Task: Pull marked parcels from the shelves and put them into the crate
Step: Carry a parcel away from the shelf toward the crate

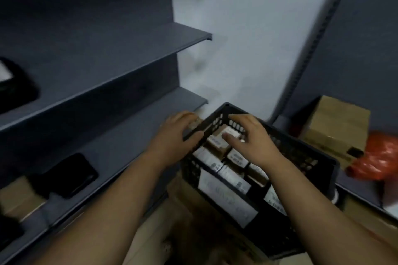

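A black slatted crate point(321, 158) stands tilted between the shelves, filled with several small cardboard parcels that carry white labels point(235, 157). My left hand point(175, 135) grips the crate's left rim, thumb across the rim and fingers outside the wall, next to a small brown box point(195, 123). My right hand point(252, 140) reaches into the crate at its far corner. Its thumb and curved fingers hold a small white-labelled parcel point(233, 132) that sits on top of the others. The picture is blurred.
Grey shelves point(129, 66) run along the left; dark flat packets point(69, 175) and a brown box point(16, 196) lie on the lower one. A large cardboard box point(338, 129) and a red plastic bag point(379, 157) sit on the right shelf. Cardboard lies under the crate.
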`<action>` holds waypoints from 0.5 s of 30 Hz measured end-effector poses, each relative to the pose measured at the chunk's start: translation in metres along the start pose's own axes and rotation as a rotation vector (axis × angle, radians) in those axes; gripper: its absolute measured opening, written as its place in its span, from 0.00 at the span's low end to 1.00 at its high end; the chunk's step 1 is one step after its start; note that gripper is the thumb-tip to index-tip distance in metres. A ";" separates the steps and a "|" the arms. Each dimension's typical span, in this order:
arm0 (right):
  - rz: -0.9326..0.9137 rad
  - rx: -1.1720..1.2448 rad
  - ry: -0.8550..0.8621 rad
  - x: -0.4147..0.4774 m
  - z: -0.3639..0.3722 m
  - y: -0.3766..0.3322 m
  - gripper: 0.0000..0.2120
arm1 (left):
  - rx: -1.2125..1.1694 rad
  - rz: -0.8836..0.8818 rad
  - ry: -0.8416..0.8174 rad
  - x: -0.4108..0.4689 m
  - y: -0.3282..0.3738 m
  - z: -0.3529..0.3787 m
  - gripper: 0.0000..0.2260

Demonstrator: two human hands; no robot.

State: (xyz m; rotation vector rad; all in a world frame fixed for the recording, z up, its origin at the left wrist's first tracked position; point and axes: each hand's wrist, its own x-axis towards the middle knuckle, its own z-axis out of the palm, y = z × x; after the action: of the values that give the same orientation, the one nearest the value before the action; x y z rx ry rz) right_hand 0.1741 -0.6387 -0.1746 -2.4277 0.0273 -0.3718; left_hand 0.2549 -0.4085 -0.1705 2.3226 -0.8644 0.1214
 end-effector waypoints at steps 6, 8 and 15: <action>-0.277 0.103 -0.173 0.010 0.064 -0.119 0.31 | 0.150 -0.187 0.233 -0.128 -0.029 -0.107 0.28; -0.382 0.146 -0.224 0.009 0.086 -0.172 0.29 | 0.196 -0.260 0.318 -0.172 -0.035 -0.143 0.28; -0.673 0.299 -0.470 -0.046 0.191 -0.348 0.28 | 0.295 -0.524 0.573 -0.365 -0.050 -0.244 0.28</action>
State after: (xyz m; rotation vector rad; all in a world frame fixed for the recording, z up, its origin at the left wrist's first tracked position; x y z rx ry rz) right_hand 0.1551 -0.2457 -0.1078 -2.1060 -0.9912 -0.0723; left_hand 0.0337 -0.0306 -0.1135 2.4962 0.0555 0.6817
